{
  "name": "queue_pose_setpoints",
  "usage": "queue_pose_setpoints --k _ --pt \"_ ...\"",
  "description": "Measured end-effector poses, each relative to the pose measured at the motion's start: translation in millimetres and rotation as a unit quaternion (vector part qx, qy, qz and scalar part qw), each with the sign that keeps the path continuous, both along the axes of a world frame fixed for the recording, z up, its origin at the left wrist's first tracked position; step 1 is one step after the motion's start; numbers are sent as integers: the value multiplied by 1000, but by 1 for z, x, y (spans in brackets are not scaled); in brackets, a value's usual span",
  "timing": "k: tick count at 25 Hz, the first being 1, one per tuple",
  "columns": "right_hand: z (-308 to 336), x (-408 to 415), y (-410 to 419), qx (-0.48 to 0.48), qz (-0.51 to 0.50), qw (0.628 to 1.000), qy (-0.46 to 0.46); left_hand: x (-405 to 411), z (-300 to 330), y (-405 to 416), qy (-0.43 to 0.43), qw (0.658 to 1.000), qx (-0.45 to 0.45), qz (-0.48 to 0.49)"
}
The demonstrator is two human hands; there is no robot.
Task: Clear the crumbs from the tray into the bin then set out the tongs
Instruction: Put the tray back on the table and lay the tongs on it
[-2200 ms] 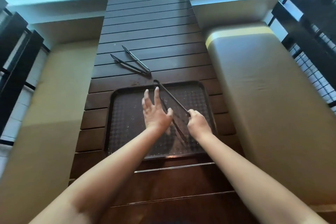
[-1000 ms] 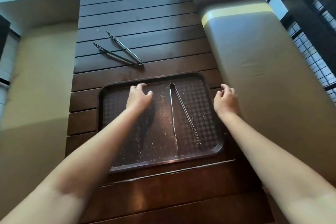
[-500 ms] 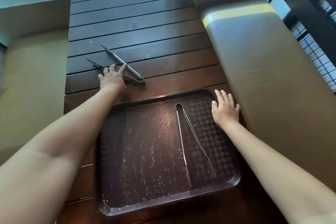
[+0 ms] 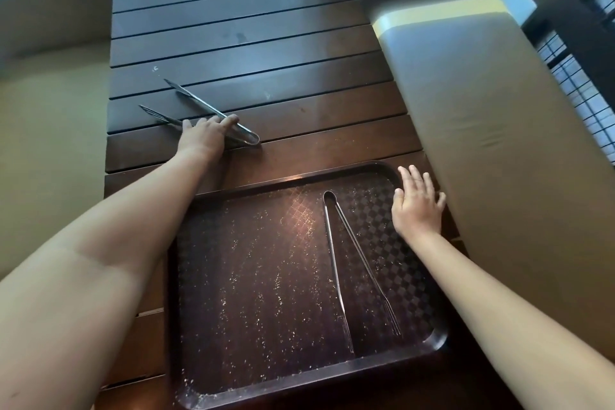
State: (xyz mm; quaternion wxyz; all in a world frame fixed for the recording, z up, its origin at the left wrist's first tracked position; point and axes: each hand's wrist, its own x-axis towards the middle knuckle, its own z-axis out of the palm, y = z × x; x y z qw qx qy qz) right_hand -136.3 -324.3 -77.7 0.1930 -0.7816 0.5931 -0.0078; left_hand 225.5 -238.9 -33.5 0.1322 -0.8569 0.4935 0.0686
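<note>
The left hand (image 4: 203,135) grips slim, springy steel tongs (image 4: 213,111) on the dark slatted wooden worktop (image 4: 299,103); hold mid-arm. The right hand (image 4: 417,206) hovers released. The crumb-strewn brown plastic tray (image 4: 266,386), light and rigid, carries second tongs (image 4: 352,263).

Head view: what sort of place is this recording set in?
Probably a café or canteen booth: a dark slatted wooden table flanked by a padded bench seat, with a crumb-strewn serving tray and metal tongs on it.

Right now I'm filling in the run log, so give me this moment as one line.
left hand: on table tongs | right hand: open by tray edge | second tongs: in tray | crumbs: uncleared
</note>
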Motion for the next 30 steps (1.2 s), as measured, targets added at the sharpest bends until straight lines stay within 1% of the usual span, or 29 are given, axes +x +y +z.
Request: queue_pose_setpoints --k 2,4,5,6,7,8,9,10,11,12,13,15,17,18,20,22,23,25,27,28,30 --pt "2 -1 -2 13 -7 1000 -8 -1 14 5 -15 999 -39 27" --pt "9 1 -2 20 -27 999 -30 -9 38 10 -1 994 -81 68" --pt "17 5 2 -4 -36 998 -58 -16 52 15 11 991 -101 84" --pt "27 11 8 -50 -32 993 -100 -25 67 20 21 987 -128 97" --pt "38 19 18 -105 -9 984 -146 -35 80 27 29 981 -160 108" --pt "50 29 31 -139 22 971 -193 -48 93 34 41 973 -191 120" --pt "63 41 47 -126 59 960 -243 -61 105 42 63 965 -217 135" --pt "75 54 63 -67 96 952 -282 -74 115 49 92 955 -237 153" --pt "85 65 82 23 127 945 -302 -87 123 54 126 945 -250 170" --pt "96 74 101 118 154 933 -304 -100 131 61 160 934 -261 185" --pt "102 81 119 191 173 920 -294 -113 136 67 192 922 -270 199" --pt "108 89 149 283 202 900 -261 -137 139 78 238 898 -288 234" --pt "109 90 175 340 204 880 -264 -156 136 91 274 869 -304 278" --pt "107 88 185 352 189 875 -274 -163 132 96 292 855 -308 298" --pt "106 81 203 345 142 878 -299 -173 126 103 319 835 -311 324" --pt "105 75 213 317 109 892 -304 -177 121 111 338 825 -319 322" --pt "105 72 214 305 100 897 -304 -178 119 116 342 825 -325 311" --pt "103 67 212 298 96 898 -308 -179 115 129 317 846 -316 288" --pt "99 64 210 320 88 894 -300 -178 103 146 291 870 -274 289" --pt "94 63 210 337 82 890 -296 -179 93 156 294 877 -249 288" --pt "82 62 213 359 77 888 -279 -187 70 180 314 893 -197 254"
